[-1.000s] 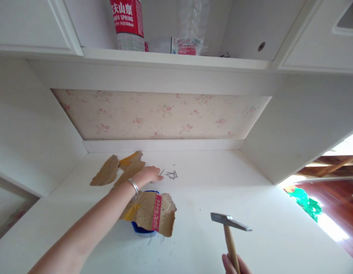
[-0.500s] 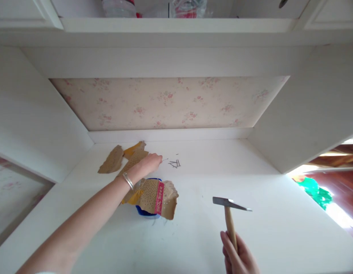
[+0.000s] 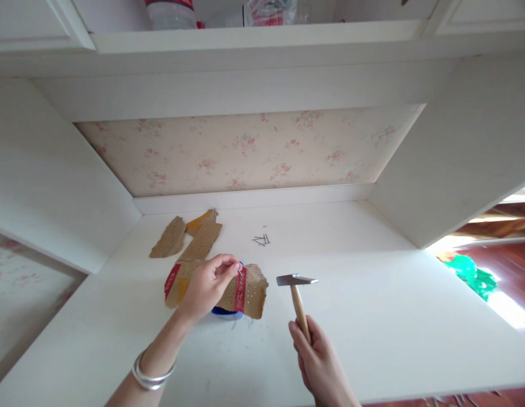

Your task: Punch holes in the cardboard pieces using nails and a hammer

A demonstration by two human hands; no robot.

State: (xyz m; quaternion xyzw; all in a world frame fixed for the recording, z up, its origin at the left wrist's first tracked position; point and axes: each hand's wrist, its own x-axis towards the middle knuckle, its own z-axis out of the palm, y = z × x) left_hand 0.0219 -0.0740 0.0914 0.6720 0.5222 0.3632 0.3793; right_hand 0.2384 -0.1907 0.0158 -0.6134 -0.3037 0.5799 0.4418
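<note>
My left hand (image 3: pixel 207 285) hovers over a torn piece of perforated brown cardboard (image 3: pixel 249 291) with red stripes, thumb and fingertips pinched on a small nail (image 3: pixel 238 271). The cardboard lies on top of a blue object (image 3: pixel 225 311) on the white desk (image 3: pixel 373 305). My right hand (image 3: pixel 319 362) grips the wooden handle of a hammer (image 3: pixel 297 294), whose steel head is raised just right of the cardboard. A small pile of nails (image 3: pixel 261 240) lies farther back on the desk.
More torn cardboard pieces (image 3: pixel 186 237) lie at the back left. A floral-papered back panel (image 3: pixel 245 152) and white side walls enclose the desk. A shelf above holds plastic bottles (image 3: pixel 171 11). A green object (image 3: pixel 468 271) sits on the red floor to the right.
My left hand drew back from the nail pile to above the cardboard, now pinching a nail. My right hand brought the hammer leftward toward the cardboard.
</note>
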